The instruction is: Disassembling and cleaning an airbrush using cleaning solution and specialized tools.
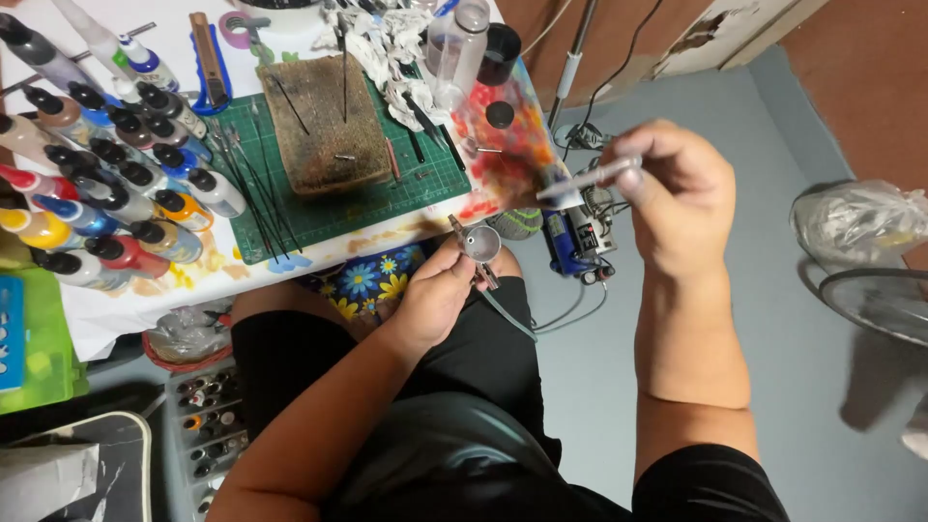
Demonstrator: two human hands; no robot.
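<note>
The left hand (437,295) is closed around an airbrush (477,249), fingers wrapped on its body just off the near edge of the tabletop (290,253), over the person's lap; the airbrush's small round metal cup faces up and a thin hose trails down from it. The right hand (677,193) is raised to the right, over the grey floor, its fingers pinched together on a small squeeze bottle (585,181) that lies sideways with its tip pointing left toward the airbrush, apart from the cup. On the tabletop, a green cutting mat (367,198) carries a worn brown block (317,126), with rows of black-capped paint bottles (116,184) to the left.
</note>
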